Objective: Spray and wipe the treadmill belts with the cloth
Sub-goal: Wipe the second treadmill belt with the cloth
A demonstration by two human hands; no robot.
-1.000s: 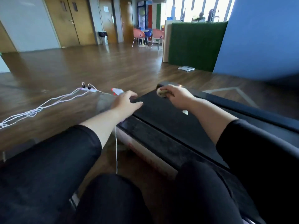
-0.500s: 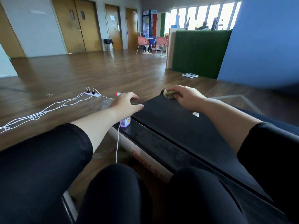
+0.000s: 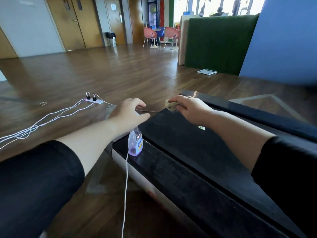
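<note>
Fingers [image 3: 180, 100] of the right hand [image 3: 190, 109] bunch the cloth [image 3: 171, 105] against the treadmill belt's [image 3: 180, 138] far end, poised to wipe. The left hand [image 3: 127, 112] arches over the spray bottle [image 3: 135, 142], which stands on the side rail [image 3: 163, 162]; whether it grips is unclear.

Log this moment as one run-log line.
left hand grips top of spray bottle, upright on side rail | right hand holds bunched cloth at far end of belt

The belt [image 3: 180, 134] lies open between the 2 forearms, from centre to lower right. On its left rail [image 3: 171, 170] the bottle [image 3: 135, 143] stands, with the left hand [image 3: 127, 114] gripping its top. A cord [image 3: 126, 177] runs down just beside it. The right hand [image 3: 190, 109], holding the cloth [image 3: 170, 105], fills the belt's far end. Cables [image 3: 51, 115] and a power strip [image 3: 95, 101] cross the floor [image 3: 120, 74] at left.
</note>
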